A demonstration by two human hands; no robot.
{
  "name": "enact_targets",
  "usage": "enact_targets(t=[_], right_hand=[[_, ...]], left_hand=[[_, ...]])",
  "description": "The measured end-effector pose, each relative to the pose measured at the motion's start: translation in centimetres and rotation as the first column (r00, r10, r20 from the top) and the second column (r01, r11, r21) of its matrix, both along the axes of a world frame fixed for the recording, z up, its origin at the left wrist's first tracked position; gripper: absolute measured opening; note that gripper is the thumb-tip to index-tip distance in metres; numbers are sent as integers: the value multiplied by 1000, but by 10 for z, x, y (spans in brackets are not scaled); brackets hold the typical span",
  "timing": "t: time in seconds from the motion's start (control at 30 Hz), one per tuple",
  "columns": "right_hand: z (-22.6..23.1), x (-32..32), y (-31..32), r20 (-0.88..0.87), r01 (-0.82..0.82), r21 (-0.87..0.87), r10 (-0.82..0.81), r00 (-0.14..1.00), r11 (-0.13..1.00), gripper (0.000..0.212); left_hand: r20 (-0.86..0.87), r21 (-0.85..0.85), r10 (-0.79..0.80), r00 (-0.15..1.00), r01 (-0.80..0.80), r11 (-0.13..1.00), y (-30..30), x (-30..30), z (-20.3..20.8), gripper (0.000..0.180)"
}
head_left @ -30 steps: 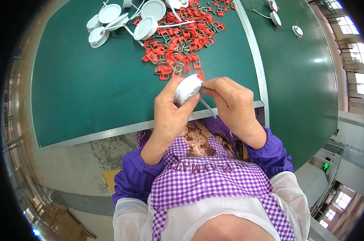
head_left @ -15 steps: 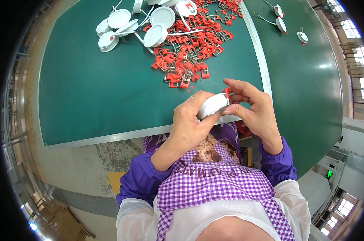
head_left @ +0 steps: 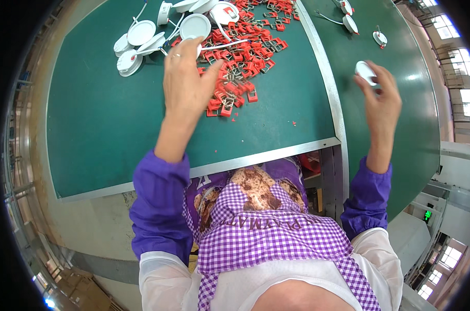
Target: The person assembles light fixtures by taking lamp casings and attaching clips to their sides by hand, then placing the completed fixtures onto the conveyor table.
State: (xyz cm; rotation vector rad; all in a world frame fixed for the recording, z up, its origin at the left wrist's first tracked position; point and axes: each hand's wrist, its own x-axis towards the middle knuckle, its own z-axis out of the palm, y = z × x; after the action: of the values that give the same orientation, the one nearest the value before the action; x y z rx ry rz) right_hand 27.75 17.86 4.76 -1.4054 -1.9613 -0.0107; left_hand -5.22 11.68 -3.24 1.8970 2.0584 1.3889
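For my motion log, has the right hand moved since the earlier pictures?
Yes: the right hand moved rightward, past the metal divider strip, over the right green tabletop.

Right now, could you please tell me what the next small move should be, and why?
I'd probably lower and release the white disc on the right green surface: the right hand holds it there, near three similar discs, while the left hand, thumb spread, is at the white-disc pile.
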Motion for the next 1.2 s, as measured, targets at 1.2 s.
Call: enact_targets(t=[1.2], right_hand=[[-40,-109,-38,-260,-489,-529,416,872,694,13]], left_hand=[[995,-16,46,-93,303,953,-95,57,6,38]])
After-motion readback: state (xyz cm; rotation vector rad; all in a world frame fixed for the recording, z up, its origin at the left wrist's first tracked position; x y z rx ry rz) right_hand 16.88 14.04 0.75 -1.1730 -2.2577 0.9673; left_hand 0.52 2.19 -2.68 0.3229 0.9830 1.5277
